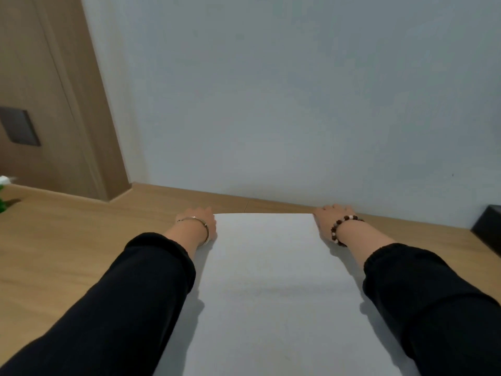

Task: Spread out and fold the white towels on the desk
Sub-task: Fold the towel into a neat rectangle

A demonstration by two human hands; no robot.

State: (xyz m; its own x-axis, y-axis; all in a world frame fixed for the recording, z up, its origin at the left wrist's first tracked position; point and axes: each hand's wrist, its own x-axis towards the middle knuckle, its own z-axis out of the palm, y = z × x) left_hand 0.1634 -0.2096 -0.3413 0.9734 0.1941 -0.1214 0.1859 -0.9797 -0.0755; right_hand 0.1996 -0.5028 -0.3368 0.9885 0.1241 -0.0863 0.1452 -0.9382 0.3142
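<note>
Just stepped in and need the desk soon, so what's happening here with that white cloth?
A person in black sleeves is handling a white towel laid on the wooden desk, reaching toward the wall. The left hand, wearing a metal bangle, is at its far left corner; the right hand, with a beaded bracelet, at the far right corner. Fingers are hidden, so pinching or pressing cannot be told. The towel lies flat and smooth.

Wooden door (40, 77) left; grey wall (298, 90) behind; black box (488, 226) far right.
</note>
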